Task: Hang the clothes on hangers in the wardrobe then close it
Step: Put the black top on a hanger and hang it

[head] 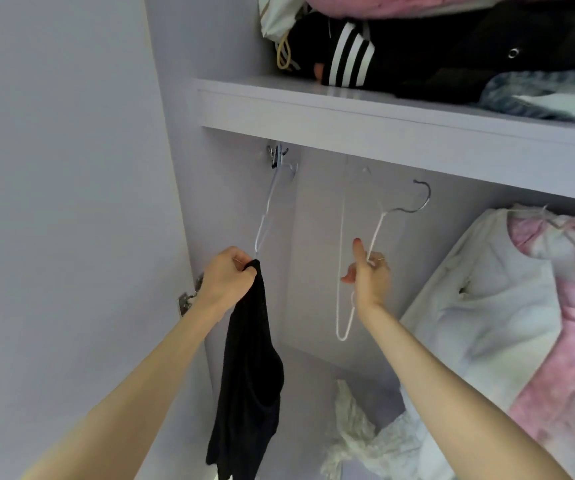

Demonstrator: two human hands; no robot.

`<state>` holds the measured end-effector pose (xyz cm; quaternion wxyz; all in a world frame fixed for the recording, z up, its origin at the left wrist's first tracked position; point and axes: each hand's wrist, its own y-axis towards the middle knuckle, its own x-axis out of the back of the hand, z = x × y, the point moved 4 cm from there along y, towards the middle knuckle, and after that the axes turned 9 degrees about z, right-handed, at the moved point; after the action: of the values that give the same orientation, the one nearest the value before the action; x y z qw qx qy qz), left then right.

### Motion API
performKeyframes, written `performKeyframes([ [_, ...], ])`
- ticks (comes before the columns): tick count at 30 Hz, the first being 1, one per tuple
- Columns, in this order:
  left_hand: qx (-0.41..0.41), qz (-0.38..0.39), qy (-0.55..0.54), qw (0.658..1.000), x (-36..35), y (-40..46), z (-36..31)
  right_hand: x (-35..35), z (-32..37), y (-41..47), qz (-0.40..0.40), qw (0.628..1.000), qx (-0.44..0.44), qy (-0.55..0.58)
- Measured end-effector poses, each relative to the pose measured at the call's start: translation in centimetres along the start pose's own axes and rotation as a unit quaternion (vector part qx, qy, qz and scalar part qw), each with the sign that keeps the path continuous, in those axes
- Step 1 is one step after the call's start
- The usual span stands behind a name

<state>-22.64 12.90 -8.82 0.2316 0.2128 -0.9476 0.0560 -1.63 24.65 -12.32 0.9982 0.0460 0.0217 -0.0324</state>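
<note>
Head view, looking up into an open wardrobe [313,271], pale lilac interior.

Left hand [227,275], at 9 o'clock of frame centre: fingers curled tight, pinching the top edge of a black garment [248,375] together with the lower end of a pale blue wire hanger [267,209]. That hanger runs up toward 12 o'clock from the hand to a metal hook fitting [277,155] under the shelf. The garment hangs straight down from the hand, toward 6 o'clock, limp, its lower end near the bottom edge of frame.

Right hand [369,275], just right of centre: fingers closed round a white wire hanger [343,271], thumb raised. A ring shows on one finger. This hanger is held free of any rail; its dark hook [421,199] points up toward 1 o'clock, and its long loop drops below the hand toward 6 o'clock. The two hands are apart, and the garment does not touch the white hanger.

Upper shelf [348,109], 12 to 2 o'clock: holds piled clothing — a black piece with white stripes [348,53], a pink bundle [365,5] above it, bluish fabric [538,95] at right.

Hanging section, 3 to 4 o'clock: a white garment [480,299] and a pink patterned one [563,323] hang there already.

Wardrobe floor, 6 o'clock: crumpled white lacy fabric [358,431].

Door hinge [187,299] at 9 o'clock, behind the left wrist.
</note>
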Motion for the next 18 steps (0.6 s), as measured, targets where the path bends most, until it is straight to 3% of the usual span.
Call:
performKeyframes([
  [3,-0.001,-0.03,0.068,0.997,0.0,-0.7,0.1,2.3,-0.6,-1.0,-0.03,0.998,-0.031,0.052],
  [5,0.02,-0.031,0.063,0.997,-0.2,-0.9,0.8,3.9,-2.0,-1.3,-0.052,0.996,-0.074,0.026],
  [10,0.138,0.031,-0.174,0.975,-2.4,-1.6,3.7,7.1,-5.2,-2.4,-0.051,0.988,-0.124,-0.073],
  [14,0.197,0.05,-0.141,0.969,-3.9,-2.3,4.7,7.3,-4.8,-3.5,0.042,0.983,-0.146,-0.107],
  [18,0.22,0.047,-0.123,0.967,-4.5,-2.3,5.5,7.5,-4.3,-4.2,0.127,0.957,-0.145,-0.218],
])
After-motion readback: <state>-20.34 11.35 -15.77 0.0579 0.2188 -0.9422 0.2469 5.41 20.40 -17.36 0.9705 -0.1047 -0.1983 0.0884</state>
